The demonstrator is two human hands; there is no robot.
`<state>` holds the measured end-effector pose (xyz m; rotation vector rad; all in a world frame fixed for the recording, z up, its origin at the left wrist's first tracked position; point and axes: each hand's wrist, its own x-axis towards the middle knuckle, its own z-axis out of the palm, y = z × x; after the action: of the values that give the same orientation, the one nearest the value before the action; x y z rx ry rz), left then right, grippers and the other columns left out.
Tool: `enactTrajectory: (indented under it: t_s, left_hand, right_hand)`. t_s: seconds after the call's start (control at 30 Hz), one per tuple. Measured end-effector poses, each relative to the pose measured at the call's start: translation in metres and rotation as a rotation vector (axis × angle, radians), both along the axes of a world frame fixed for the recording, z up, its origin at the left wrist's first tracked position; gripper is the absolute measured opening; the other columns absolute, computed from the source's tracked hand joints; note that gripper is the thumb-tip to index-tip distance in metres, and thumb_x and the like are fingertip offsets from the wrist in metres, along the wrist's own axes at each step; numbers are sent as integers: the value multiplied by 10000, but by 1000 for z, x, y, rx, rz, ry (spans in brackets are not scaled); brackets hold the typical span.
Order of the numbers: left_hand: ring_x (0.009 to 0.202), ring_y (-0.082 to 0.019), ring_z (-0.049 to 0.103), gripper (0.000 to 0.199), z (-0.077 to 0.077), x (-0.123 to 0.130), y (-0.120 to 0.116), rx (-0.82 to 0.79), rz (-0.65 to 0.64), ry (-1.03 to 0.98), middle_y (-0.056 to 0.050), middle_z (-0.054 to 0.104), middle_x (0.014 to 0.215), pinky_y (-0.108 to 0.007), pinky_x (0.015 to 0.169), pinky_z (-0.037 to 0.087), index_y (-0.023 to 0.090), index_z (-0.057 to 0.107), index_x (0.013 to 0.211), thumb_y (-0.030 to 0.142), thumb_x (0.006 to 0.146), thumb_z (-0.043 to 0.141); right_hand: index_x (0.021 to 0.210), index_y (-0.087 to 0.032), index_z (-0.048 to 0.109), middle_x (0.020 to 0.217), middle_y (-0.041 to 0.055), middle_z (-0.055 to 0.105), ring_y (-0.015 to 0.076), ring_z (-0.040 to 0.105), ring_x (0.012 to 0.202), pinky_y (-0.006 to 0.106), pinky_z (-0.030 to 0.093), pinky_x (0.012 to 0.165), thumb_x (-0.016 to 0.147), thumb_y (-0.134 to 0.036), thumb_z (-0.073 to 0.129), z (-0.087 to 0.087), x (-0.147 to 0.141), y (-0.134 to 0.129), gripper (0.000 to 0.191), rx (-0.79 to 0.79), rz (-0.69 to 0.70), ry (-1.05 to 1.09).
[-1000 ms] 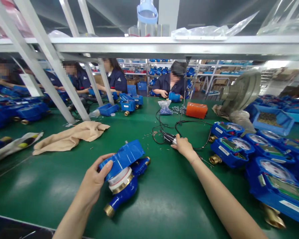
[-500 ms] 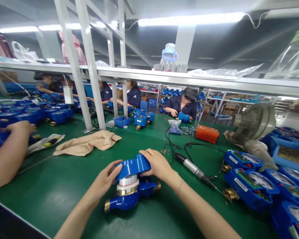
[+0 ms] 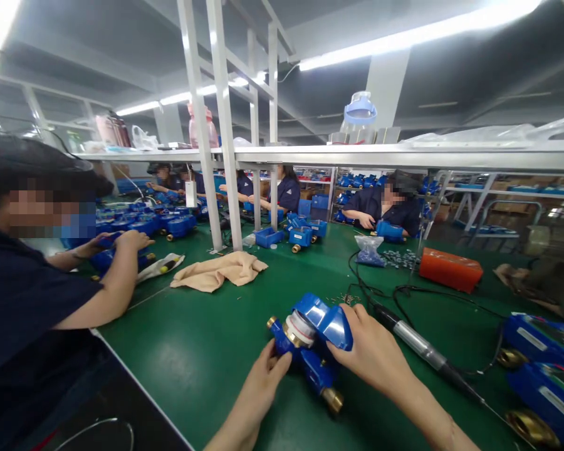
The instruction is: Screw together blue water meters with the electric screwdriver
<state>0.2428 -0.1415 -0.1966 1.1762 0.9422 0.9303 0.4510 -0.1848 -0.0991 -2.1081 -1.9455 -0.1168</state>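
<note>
The right hand has its fingers clamped on the blue lid, which sits on the brass-ended water meter. The left hand grips the meter too. The electric screwdriver lies unused on the green workbench.

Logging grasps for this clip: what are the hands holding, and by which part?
A blue water meter. The right hand grips its blue cover; the left hand holds its blue pipe body.
</note>
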Motion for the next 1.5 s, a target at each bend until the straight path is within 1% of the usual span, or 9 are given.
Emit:
enactTrajectory:
  t_s: [0.23,0.33,0.47,0.63,0.8,0.97,1.23,1.4,1.5]
  left_hand:
    - [984,-297,643,727,17,32,51,23,-217,67,-161,704,1098,-355,749,498,101,630,1193,655,727,696]
    - [1107,-272,615,740,18,47,49,26,-240,37,-147,653,1240,-339,858,499,150,533,1308,646,774,663]
    - [928,-263,671,784,24,65,35,39,-235,54,-169,641,1209,-375,737,535,183,321,1440,682,862,500]
    - [1096,-257,604,789,72,65,39,284,-159,139,-139,573,1281,-332,875,504,177,351,1400,606,804,641]
    - [892,-299,658,833,131,59,70,517,-341,502,-108,684,1028,-359,737,514,142,543,1245,654,623,758]
    - [968,-398,638,879,138,80,83,708,-521,967,-188,654,1085,-454,831,494,130,627,1159,670,485,791]
    - [1019,-411,641,864,122,114,83,790,-811,1269,-259,647,1165,-435,818,509,101,617,1183,719,583,675]
    - [1092,-347,633,780,129,110,90,776,-881,1188,-188,660,1243,-380,889,491,117,597,1252,688,722,552]
    - [1132,-283,630,712,134,100,89,717,-882,1114,-113,646,1305,-316,913,490,171,567,1315,639,782,514]
  right_hand:
    - [1096,-109,540,1056,185,600,359,672,878,420,527,713,883,-434,533,-2,0,-24,388,-26,-275,86]
    - [1055,-116,527,1065,203,598,396,665,879,445,505,720,862,-423,564,-2,2,-34,365,5,-337,267]
    - [1073,-126,506,1116,206,583,428,625,1015,494,478,857,808,-397,632,-4,4,-45,400,55,-380,429]
    - [988,-155,470,1039,170,622,366,655,998,486,554,825,827,-488,605,-11,7,-49,394,13,-392,843]
    - [1019,-138,464,1093,172,636,245,702,951,371,633,731,945,-517,398,-23,-15,-53,392,-127,-260,1363]
    - [1112,-102,515,1051,155,677,207,712,938,371,624,812,974,-493,324,-36,-29,-54,457,-267,-135,1569]
    - [814,-117,590,667,113,667,210,668,578,333,566,569,944,-639,340,-43,11,-51,594,-470,-72,1151]
    - [727,-144,649,790,76,689,202,649,819,326,496,855,924,-599,509,-34,50,-41,515,-226,-101,687]
    - [956,-142,675,1040,94,672,233,609,1037,407,448,989,975,-433,520,-33,77,-29,331,-90,-230,443]
